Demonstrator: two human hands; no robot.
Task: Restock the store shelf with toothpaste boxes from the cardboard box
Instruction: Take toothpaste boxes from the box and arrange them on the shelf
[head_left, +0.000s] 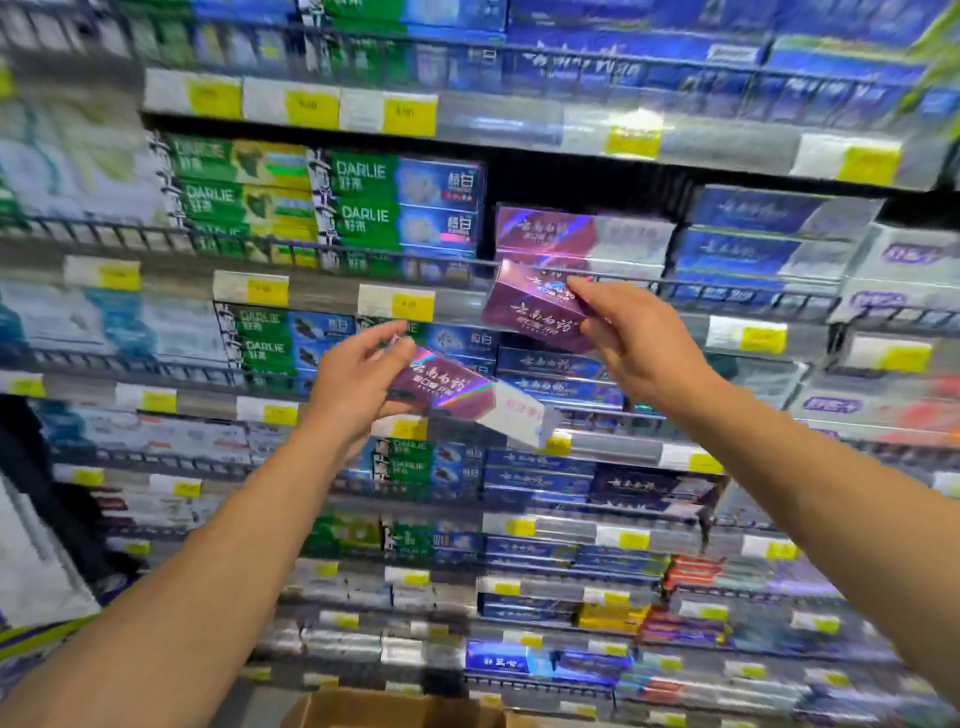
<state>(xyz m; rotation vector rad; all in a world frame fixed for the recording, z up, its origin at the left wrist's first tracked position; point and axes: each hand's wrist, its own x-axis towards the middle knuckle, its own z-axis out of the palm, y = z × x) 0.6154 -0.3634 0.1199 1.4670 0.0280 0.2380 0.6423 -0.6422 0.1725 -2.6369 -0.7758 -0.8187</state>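
My left hand (353, 384) grips a purple and white toothpaste box (467, 397), held tilted in front of the shelves. My right hand (631, 338) holds a second purple toothpaste box (535, 306) by its near end, its far end at the wire rail of the shelf (753, 296). On that shelf just above lies a matching purple box (576, 236). A dark gap is open above it. The cardboard box (395, 709) shows at the bottom edge, its inside hidden.
Green and blue Darlie boxes (400, 202) fill the shelf to the left of the gap. Blue and silver boxes (763, 234) are stacked to its right. Yellow price tags (413, 306) line every shelf edge. Lower shelves are packed with more boxes.
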